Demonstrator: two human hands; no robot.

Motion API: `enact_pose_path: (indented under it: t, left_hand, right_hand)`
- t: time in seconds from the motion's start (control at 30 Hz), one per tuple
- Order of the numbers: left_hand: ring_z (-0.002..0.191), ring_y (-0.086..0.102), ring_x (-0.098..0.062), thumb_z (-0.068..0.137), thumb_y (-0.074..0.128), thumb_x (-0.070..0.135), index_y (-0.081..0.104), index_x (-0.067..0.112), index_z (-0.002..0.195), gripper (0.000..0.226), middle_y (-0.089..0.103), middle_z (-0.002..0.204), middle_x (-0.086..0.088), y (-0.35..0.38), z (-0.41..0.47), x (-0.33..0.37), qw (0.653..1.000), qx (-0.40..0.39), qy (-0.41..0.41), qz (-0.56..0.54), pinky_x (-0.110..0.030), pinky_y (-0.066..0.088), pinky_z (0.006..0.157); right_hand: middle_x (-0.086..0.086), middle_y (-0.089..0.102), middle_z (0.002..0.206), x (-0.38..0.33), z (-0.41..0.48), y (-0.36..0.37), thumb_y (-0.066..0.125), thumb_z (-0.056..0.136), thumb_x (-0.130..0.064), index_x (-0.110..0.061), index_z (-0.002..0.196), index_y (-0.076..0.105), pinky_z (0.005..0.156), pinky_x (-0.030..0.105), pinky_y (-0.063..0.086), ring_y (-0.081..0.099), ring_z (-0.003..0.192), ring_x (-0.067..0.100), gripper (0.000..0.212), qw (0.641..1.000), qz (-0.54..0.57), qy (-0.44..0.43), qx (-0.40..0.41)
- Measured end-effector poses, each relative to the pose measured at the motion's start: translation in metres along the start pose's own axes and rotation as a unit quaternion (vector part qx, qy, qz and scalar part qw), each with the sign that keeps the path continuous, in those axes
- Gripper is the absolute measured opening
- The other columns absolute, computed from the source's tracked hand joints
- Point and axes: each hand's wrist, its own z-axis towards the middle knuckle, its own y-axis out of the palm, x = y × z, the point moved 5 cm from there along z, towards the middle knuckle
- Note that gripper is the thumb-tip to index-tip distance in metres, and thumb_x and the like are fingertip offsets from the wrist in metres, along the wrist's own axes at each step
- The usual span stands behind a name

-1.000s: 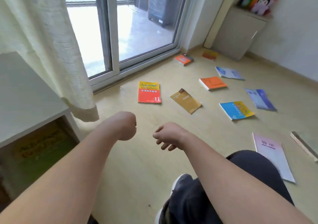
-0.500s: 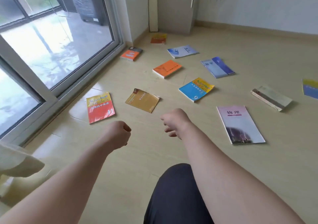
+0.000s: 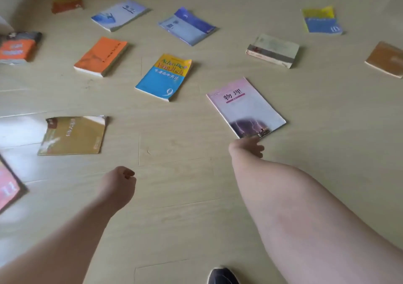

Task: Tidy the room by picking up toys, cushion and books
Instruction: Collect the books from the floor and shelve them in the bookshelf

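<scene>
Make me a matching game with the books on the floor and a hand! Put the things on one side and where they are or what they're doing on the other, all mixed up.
Things
1. pink lightning book
2. blue and yellow book with a 9
3. golden-brown book
4. left hand

Clues
A. curled into a fist, holding nothing
B. right by the fingertips of the right hand
C. between the orange book and the pink one
D. farthest left of these three books

Pairs: 1-B, 2-C, 3-D, 4-A
</scene>
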Motion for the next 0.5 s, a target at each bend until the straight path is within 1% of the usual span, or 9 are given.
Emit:
enact_pose_path:
  t: [0.07, 0.13, 0.17, 0.2, 0.27, 0.33, 0.4, 0.47, 0.5]
  left_hand:
    - [0.087, 0.069, -0.026, 0.09, 0.055, 0.017, 0.063, 0.021, 0.103, 0.016, 0.069, 0.099, -0.001, 0.025, 0.024, -0.003, 0.999, -0.006, 0.026, 0.024, -0.037, 0.055, 0.075]
    - [0.088, 0.063, -0.02, 0.093, 0.054, 0.018, 0.063, 0.021, 0.108, 0.018, 0.066, 0.103, 0.003, 0.042, 0.039, -0.004, 0.996, -0.004, 0.063, 0.063, -0.03, 0.045, 0.069]
    - [0.088, 0.059, -0.018, 0.094, 0.054, 0.019, 0.063, 0.02, 0.111, 0.019, 0.065, 0.106, 0.004, 0.049, 0.048, -0.008, 0.994, -0.002, 0.075, 0.075, -0.029, 0.042, 0.069]
    - [0.09, 0.056, -0.017, 0.095, 0.054, 0.02, 0.063, 0.019, 0.113, 0.02, 0.064, 0.109, 0.003, 0.051, 0.053, -0.009, 0.992, 0.004, 0.083, 0.09, -0.029, 0.041, 0.072]
    - [0.093, 0.054, -0.017, 0.096, 0.054, 0.022, 0.063, 0.018, 0.115, 0.022, 0.063, 0.114, 0.002, 0.053, 0.065, -0.02, 0.992, 0.02, 0.083, 0.088, -0.029, 0.041, 0.075]
    - [0.094, 0.053, -0.018, 0.096, 0.053, 0.023, 0.063, 0.017, 0.115, 0.022, 0.064, 0.114, -0.001, 0.047, 0.074, -0.039, 0.995, 0.03, 0.063, 0.076, -0.03, 0.042, 0.077]
    - [0.092, 0.054, -0.02, 0.096, 0.053, 0.022, 0.063, 0.017, 0.113, 0.02, 0.065, 0.113, -0.003, 0.036, 0.082, -0.061, 0.996, 0.042, 0.036, 0.064, -0.032, 0.044, 0.077]
    - [0.094, 0.058, -0.025, 0.095, 0.053, 0.021, 0.064, 0.016, 0.11, 0.019, 0.066, 0.111, -0.005, 0.02, 0.087, -0.088, 0.997, 0.053, 0.003, 0.057, -0.034, 0.048, 0.079]
    - [0.096, 0.059, -0.027, 0.095, 0.053, 0.02, 0.065, 0.016, 0.109, 0.019, 0.067, 0.11, -0.007, 0.011, 0.087, -0.103, 0.997, 0.058, -0.012, 0.057, -0.036, 0.049, 0.081]
  right_hand:
    - [0.01, 0.035, 0.153, -0.01, 0.029, 0.024, 0.051, 0.098, -0.026, -0.019, 0.145, 0.038, 0.107, 0.045, 0.033, 0.035, 0.139, 0.032, 0.049, 0.98, -0.152, -0.129, -0.009]
    - [0.007, 0.024, 0.163, -0.006, 0.052, 0.052, 0.051, 0.099, -0.037, -0.021, 0.15, 0.033, 0.11, 0.047, 0.031, 0.022, 0.149, 0.03, 0.056, 0.932, -0.277, -0.23, -0.043]
    - [0.007, 0.026, 0.163, -0.001, 0.058, 0.067, 0.048, 0.1, -0.042, -0.02, 0.151, 0.032, 0.111, 0.047, 0.031, 0.021, 0.15, 0.03, 0.058, 0.908, -0.323, -0.262, -0.057]
    - [0.009, 0.034, 0.159, 0.0, 0.063, 0.075, 0.048, 0.1, -0.043, -0.017, 0.148, 0.037, 0.109, 0.046, 0.034, 0.027, 0.147, 0.031, 0.055, 0.893, -0.345, -0.283, -0.056]
    - [0.013, 0.054, 0.14, -0.003, 0.064, 0.081, 0.055, 0.098, -0.035, -0.013, 0.132, 0.051, 0.101, 0.043, 0.04, 0.047, 0.131, 0.033, 0.04, 0.865, -0.375, -0.334, -0.003]
    - [0.015, 0.065, 0.122, -0.002, 0.059, 0.082, 0.054, 0.096, -0.015, -0.011, 0.124, 0.056, 0.095, 0.04, 0.044, 0.058, 0.115, 0.035, 0.029, 0.819, -0.418, -0.391, 0.046]
    - [0.016, 0.068, 0.115, -0.002, 0.06, 0.078, 0.047, 0.092, -0.002, -0.009, 0.134, 0.05, 0.091, 0.039, 0.048, 0.061, 0.108, 0.035, 0.044, 0.767, -0.461, -0.442, 0.059]
    - [0.013, 0.069, 0.112, -0.004, 0.054, 0.076, 0.045, 0.092, -0.001, -0.014, 0.149, 0.032, 0.084, 0.036, 0.048, 0.064, 0.104, 0.032, 0.061, 0.732, -0.494, -0.467, 0.049]
    - [0.011, 0.069, 0.111, -0.007, 0.049, 0.076, 0.045, 0.091, 0.0, -0.017, 0.151, 0.028, 0.078, 0.034, 0.046, 0.065, 0.101, 0.031, 0.064, 0.714, -0.513, -0.474, 0.04]
